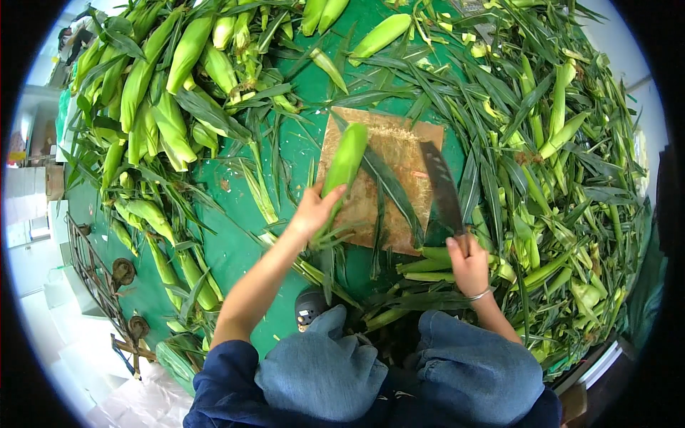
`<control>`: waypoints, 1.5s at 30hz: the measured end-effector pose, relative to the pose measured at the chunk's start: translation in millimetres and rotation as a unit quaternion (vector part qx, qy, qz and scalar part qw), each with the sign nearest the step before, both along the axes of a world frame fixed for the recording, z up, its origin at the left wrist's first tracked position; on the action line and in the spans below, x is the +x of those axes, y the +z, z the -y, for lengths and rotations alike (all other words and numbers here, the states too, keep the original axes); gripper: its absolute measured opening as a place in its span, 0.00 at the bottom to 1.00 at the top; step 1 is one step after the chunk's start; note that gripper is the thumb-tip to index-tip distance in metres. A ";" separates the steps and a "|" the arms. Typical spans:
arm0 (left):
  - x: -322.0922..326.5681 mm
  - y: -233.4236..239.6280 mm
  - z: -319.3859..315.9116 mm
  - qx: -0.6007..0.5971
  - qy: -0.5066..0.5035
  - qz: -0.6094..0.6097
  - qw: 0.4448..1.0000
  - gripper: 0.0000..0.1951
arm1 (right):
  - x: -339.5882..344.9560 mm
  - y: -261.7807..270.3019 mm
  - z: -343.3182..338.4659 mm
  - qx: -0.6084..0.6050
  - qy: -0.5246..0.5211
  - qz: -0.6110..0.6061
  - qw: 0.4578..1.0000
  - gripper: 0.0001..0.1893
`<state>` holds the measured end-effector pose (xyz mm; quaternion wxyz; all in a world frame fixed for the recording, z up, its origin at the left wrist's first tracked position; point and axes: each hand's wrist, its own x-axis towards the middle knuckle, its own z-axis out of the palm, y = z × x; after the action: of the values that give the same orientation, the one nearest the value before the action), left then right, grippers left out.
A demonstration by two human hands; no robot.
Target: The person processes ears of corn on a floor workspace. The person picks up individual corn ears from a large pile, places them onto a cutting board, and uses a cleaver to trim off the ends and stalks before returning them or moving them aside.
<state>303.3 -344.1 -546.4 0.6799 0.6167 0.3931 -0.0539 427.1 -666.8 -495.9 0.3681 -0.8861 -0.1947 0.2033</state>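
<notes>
An ear of corn in its green husk [347,158] is gripped near its lower end by my left hand [317,209], held tilted over the left part of a worn wooden board [398,187]. Its tip points up and to the right. My right hand [471,262] is closed around the handle of a large knife [443,190], whose dark, broad blade points away from me along the board's right edge. Long loose corn leaves [393,192] lie across the board, and pale chaff is strewn near its far edge.
Unshucked corn ears [152,96] are heaped at the far left. A deep pile of stripped husks and leaves [556,176] fills the right side. Green sheeting [225,187] covers the floor. A rusty metal cart [101,273] stands at the left, and a person is at the upper left.
</notes>
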 end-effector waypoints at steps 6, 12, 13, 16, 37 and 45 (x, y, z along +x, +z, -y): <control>22.1 23.4 63.1 0.113 -0.169 -0.020 0.979 0.26 | -9.8 -12.1 -5.9 -0.005 -0.032 -0.034 0.999 0.13; 95.3 31.5 18.6 0.623 -0.396 0.097 0.667 0.26 | 27.3 -2.5 13.7 0.012 -0.092 -0.004 0.996 0.15; 95.7 20.0 6.8 0.614 -0.426 0.077 0.660 0.26 | 30.0 8.8 0.5 0.023 -0.125 -0.029 0.991 0.14; 83.0 14.9 8.1 0.609 -0.425 0.067 0.666 0.26 | 37.2 49.0 -23.5 0.139 -0.121 0.059 0.981 0.11; -6.7 68.3 19.0 0.000 -0.060 0.197 0.979 0.25 | -34.8 -9.6 -74.0 -0.127 0.133 0.106 0.977 0.13; -13.2 84.8 37.4 0.010 -0.117 0.203 0.972 0.25 | -10.8 60.5 -141.3 0.203 0.224 -0.091 0.949 0.16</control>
<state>290.2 -381.5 -461.6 0.7281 0.6634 0.1727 -0.0021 416.3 -525.5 -435.4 0.5013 -0.7038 -0.3910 0.3169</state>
